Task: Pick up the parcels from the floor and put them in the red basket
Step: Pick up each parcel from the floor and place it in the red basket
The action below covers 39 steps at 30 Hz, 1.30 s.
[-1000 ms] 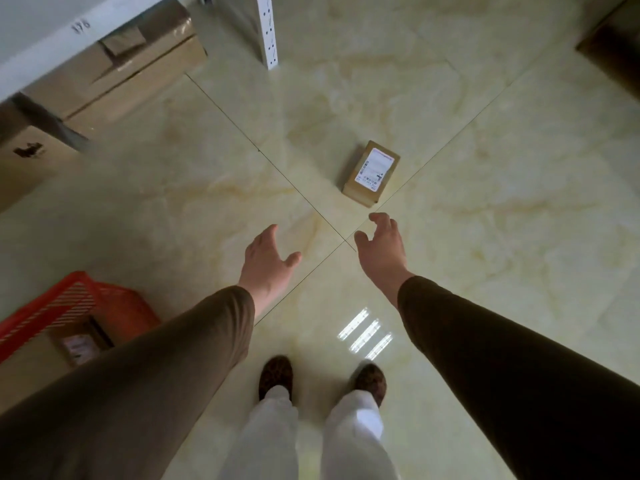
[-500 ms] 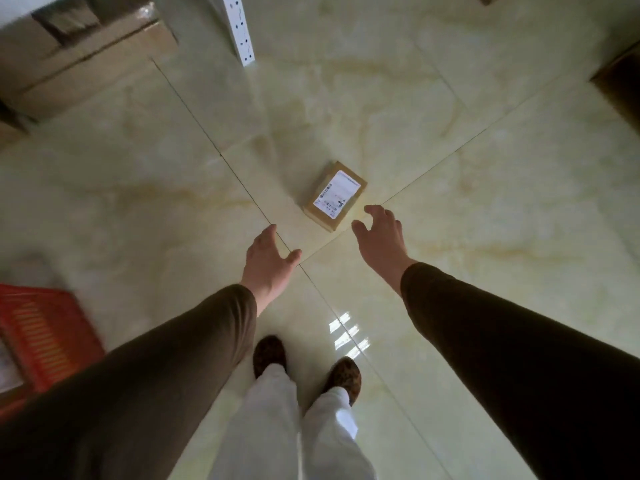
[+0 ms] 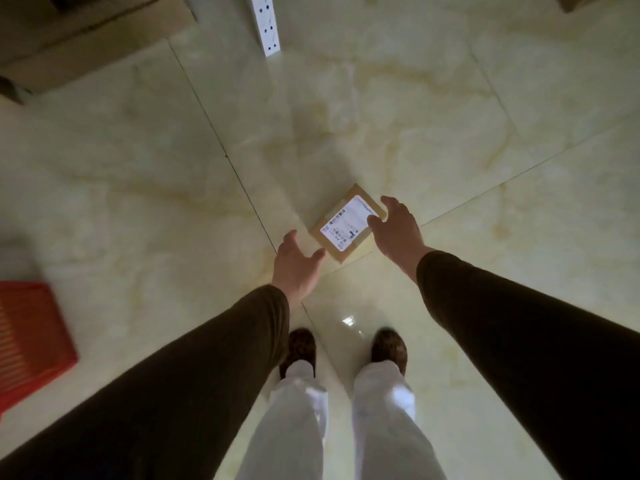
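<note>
A small brown cardboard parcel (image 3: 343, 226) with a white shipping label lies flat on the glossy tiled floor, just ahead of my feet. My left hand (image 3: 296, 266) hovers open at its near left corner, thumb pointing toward it. On the other side, my right hand (image 3: 398, 228) is open, with its fingers over the parcel's right edge and covering part of it. Neither hand grips the parcel. A corner of the red basket (image 3: 31, 337) shows at the left edge of the view.
Large cardboard boxes (image 3: 86, 39) sit at the top left. A white perforated shelf post (image 3: 265, 24) stands at the top centre. Another box corner (image 3: 588, 1) peeks in at the top right. My shoes (image 3: 346, 351) stand on the floor below the parcel.
I have stepped closer, so the parcel now lies between my hands. My right hand has reached over its right edge and my left hand has come up to its left corner.
</note>
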### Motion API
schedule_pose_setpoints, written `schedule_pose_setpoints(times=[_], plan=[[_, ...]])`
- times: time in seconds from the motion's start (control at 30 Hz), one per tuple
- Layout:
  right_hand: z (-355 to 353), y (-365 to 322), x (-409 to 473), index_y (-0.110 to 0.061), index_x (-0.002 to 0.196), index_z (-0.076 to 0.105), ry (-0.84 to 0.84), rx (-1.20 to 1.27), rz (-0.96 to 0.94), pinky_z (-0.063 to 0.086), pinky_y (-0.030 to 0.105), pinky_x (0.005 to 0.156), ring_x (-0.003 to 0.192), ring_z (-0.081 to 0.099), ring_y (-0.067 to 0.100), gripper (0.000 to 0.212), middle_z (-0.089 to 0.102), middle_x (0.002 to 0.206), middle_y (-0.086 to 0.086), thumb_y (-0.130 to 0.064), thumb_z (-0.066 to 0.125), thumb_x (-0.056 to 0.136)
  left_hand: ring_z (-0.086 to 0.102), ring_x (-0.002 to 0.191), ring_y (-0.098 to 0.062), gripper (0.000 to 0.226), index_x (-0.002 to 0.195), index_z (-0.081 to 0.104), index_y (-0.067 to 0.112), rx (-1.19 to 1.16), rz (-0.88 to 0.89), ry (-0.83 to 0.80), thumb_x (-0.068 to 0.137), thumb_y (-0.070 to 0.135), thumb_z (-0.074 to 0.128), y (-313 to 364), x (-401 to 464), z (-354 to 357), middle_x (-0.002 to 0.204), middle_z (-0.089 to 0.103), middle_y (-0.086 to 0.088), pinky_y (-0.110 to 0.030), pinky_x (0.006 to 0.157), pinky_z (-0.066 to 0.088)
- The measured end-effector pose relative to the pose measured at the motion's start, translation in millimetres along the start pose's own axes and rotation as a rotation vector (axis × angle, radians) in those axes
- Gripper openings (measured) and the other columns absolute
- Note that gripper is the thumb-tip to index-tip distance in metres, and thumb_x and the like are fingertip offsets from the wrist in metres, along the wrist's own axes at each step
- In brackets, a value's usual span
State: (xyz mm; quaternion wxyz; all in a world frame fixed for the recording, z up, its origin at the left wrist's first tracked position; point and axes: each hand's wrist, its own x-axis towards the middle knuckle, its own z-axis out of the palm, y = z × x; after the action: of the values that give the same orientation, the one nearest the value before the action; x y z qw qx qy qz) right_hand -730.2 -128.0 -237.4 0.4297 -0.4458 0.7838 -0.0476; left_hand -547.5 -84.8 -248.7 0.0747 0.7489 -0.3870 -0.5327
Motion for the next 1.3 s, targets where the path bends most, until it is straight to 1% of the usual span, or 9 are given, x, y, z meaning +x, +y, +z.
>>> schedule_pose_setpoints(times=[0.23, 0.43, 0.5, 0.6, 0.7, 0.8, 1.03, 1.13, 1.3], plan=[[14, 15, 81, -0.016, 0.160, 0.031, -0.109, -0.104, -0.051, 0.030, 0.042, 0.118, 0.148, 0.033, 0.031, 0.061, 0.038, 0.161, 0.010, -0.025, 0.047, 0.101, 0.037, 0.144, -0.026, 0.080, 0.158, 0.021, 0.014, -0.212, -0.163, 0.081, 0.094, 0.034, 0.064, -13, 58, 50, 0.160, 0.033, -0.009, -0.030, 0.108, 0.031], [39, 37, 138, -0.015, 0.162, 0.024, -0.227, -0.124, -0.029, 0.038, 0.047, 0.116, 0.144, 0.043, 0.034, 0.069, 0.039, 0.162, 0.013, -0.024, 0.050, 0.099, 0.044, 0.138, -0.029, 0.077, 0.157, 0.022, 0.013, -0.343, -0.294, 0.084, 0.096, 0.036, 0.063, -27, 103, 86, 0.155, 0.042, -0.010, -0.036, 0.107, 0.036], [48, 45, 151, -0.017, 0.163, 0.020, -0.260, -0.122, 0.004, 0.045, 0.044, 0.109, 0.139, 0.048, 0.034, 0.070, 0.042, 0.161, 0.012, -0.023, 0.049, 0.099, 0.053, 0.124, -0.027, 0.066, 0.152, 0.035, 0.012, -0.381, -0.309, 0.062, 0.096, 0.035, 0.062, -31, 115, 95, 0.144, 0.053, -0.009, -0.034, 0.099, 0.041], [58, 51, 161, -0.014, 0.161, 0.023, -0.290, -0.089, 0.052, 0.048, 0.028, 0.076, 0.118, 0.058, 0.029, 0.064, 0.049, 0.156, 0.014, -0.017, 0.048, 0.103, 0.059, 0.107, -0.019, 0.047, 0.137, 0.052, 0.015, -0.555, -0.350, 0.015, 0.096, 0.034, 0.063, -32, 122, 101, 0.126, 0.064, 0.000, -0.034, 0.090, 0.043], [58, 48, 153, -0.013, 0.160, 0.027, -0.259, -0.085, 0.033, 0.051, 0.027, 0.073, 0.125, 0.058, 0.032, 0.064, 0.049, 0.155, 0.015, -0.018, 0.050, 0.101, 0.059, 0.088, -0.011, 0.040, 0.134, 0.049, 0.017, -0.710, -0.407, 0.007, 0.097, 0.028, 0.062, -27, 114, 98, 0.123, 0.065, 0.000, -0.032, 0.082, 0.043], [48, 37, 130, -0.017, 0.156, 0.036, -0.250, -0.087, -0.015, 0.057, 0.039, 0.091, 0.125, 0.059, 0.036, 0.064, 0.054, 0.149, 0.015, -0.025, 0.051, 0.094, 0.063, 0.091, -0.011, 0.036, 0.129, 0.045, 0.020, -0.759, -0.380, 0.084, 0.097, 0.024, 0.061, -21, 92, 81, 0.119, 0.066, 0.001, -0.028, 0.070, 0.047], [26, -32, 41, -0.016, 0.147, 0.047, -0.258, 0.036, -0.083, 0.045, 0.020, 0.062, 0.110, 0.061, 0.026, 0.047, 0.059, 0.140, 0.011, -0.016, 0.050, 0.100, 0.066, 0.108, -0.024, 0.037, 0.128, 0.042, 0.027, -0.825, -0.233, 0.213, 0.098, 0.014, 0.059, -15, 13, 1, 0.120, 0.068, -0.004, -0.045, 0.096, 0.054], [29, -67, -4, -0.016, 0.146, 0.044, -0.284, 0.103, -0.087, 0.042, 0.020, 0.061, 0.108, 0.060, 0.025, 0.044, 0.061, 0.136, 0.008, -0.016, 0.050, 0.102, 0.067, 0.107, -0.024, 0.047, 0.138, 0.039, 0.028, -0.822, -0.200, 0.234, 0.098, 0.012, 0.057, -25, -21, -42, 0.118, 0.070, -0.003, -0.046, 0.098, 0.053], [59, -129, -80, -0.014, 0.135, 0.042, -0.309, 0.171, -0.108, 0.050, 0.022, 0.070, 0.109, 0.062, 0.022, 0.034, 0.064, 0.123, 0.004, -0.013, 0.051, 0.103, 0.066, 0.110, -0.022, 0.054, 0.148, 0.035, 0.025, -0.797, -0.114, 0.293, 0.099, 0.008, 0.051, -58, -69, -124, 0.123, 0.068, -0.004, -0.025, 0.079, 0.049]])
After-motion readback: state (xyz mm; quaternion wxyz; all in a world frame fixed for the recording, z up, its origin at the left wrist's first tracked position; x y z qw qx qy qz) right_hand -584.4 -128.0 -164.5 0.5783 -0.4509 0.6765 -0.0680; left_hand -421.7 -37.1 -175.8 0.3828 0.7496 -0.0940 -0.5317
